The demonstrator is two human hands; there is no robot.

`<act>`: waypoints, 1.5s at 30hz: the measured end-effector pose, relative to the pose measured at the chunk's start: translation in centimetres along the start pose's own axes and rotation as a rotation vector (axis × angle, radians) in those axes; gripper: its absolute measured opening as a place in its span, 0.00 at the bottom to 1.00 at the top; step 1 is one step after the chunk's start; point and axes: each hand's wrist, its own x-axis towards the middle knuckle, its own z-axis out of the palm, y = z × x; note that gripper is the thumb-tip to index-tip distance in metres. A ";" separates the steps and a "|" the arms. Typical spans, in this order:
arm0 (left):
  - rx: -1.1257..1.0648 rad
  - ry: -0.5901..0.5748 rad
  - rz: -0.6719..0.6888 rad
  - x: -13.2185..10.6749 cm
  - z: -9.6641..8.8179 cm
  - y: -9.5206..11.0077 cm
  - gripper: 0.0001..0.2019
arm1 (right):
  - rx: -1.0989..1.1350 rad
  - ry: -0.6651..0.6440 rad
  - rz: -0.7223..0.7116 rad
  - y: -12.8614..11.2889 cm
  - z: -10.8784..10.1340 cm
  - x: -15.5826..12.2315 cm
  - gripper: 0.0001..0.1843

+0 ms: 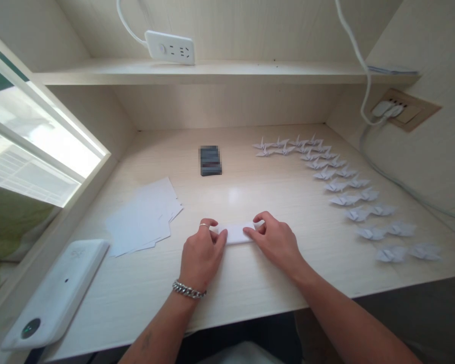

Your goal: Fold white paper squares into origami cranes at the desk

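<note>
A folded strip of white paper (pixel 235 234) lies flat on the pale desk (pixel 250 283) near its front edge. My left hand (pixel 200 255) pinches the strip's left end with thumb and fingers; it wears a ring and a chain bracelet. My right hand (pixel 275 241) presses and pinches the right end, fingers curled. A loose stack of white paper sheets (pixel 144 216) rests to the left of my hands. Several folded paper cranes (pixel 345 199) are laid out in a curved double row on the right.
A dark small box (pixel 211 160) sits mid-desk at the back. A white flat device (pixel 56 296) lies at the front left corner. A power strip (pixel 170 47) rests on the shelf above; a cable (pixel 364 71) runs to a wall socket (pixel 398 109). A window is at left.
</note>
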 end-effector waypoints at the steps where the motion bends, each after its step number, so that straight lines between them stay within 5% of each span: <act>1: 0.005 -0.002 -0.006 0.1 0.0 0.0 0.11 | -0.010 0.001 0.006 0.0 0.0 0.0 0.12; 45: 0.104 0.002 -0.086 0.7 0.4 0.0 0.12 | -0.142 -0.017 0.028 -0.2 -0.1 0.7 0.14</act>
